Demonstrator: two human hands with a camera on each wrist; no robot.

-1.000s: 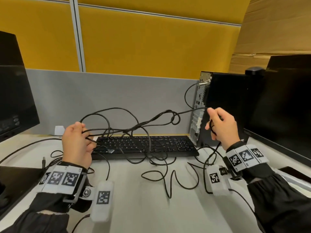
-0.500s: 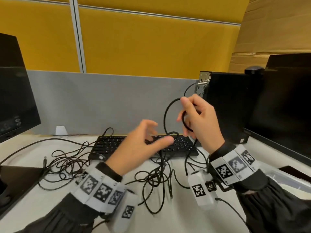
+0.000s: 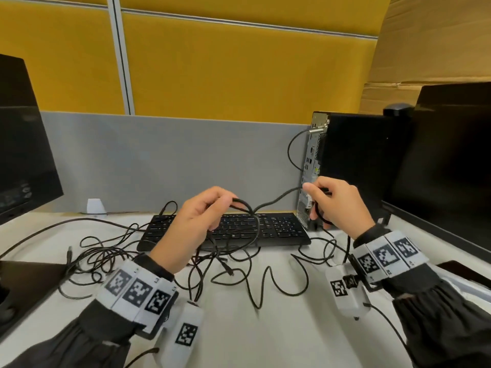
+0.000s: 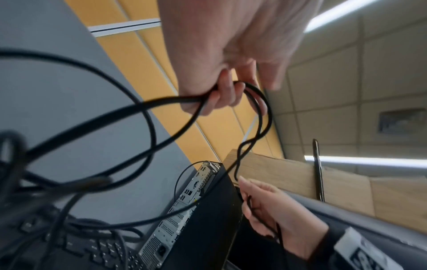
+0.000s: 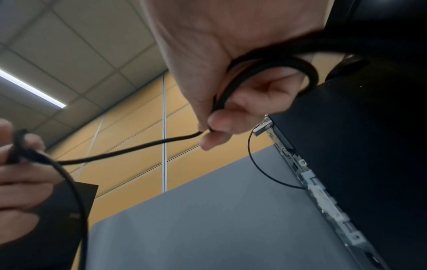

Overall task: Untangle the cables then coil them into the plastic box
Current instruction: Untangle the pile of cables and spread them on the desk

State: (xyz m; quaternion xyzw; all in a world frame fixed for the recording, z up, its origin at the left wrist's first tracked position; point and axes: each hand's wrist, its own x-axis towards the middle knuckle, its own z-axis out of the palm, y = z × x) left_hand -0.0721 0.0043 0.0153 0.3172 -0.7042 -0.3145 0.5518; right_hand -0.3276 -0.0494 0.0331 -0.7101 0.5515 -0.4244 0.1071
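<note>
Thin black cables [image 3: 106, 256] lie tangled on the white desk in front of the keyboard. One black cable [image 3: 276, 200] runs taut between my two hands above the keyboard. My left hand [image 3: 225, 201] pinches a loop of it; the left wrist view shows thumb and fingers [image 4: 221, 95] closed round the cable [image 4: 161, 102]. My right hand [image 3: 316, 200], by the PC tower, grips a small coil of the same cable, which curls through its palm [image 5: 265, 69] in the right wrist view. A bit of clear plastic [image 3: 473, 288], perhaps the box, peeks out behind my right sleeve.
A black keyboard [image 3: 279, 229] lies under the hands. A black PC tower [image 3: 358, 168] stands right of it with a thin cable plugged into its back. Monitors stand at the left [image 3: 21, 155] and the right [image 3: 451, 168]. A dark flat object [image 3: 26, 282] lies at front left.
My left hand dropped the cable bundle at the left, reached across open, and now pinches a loop near the middle. My right hand moved down and right with its coil.
</note>
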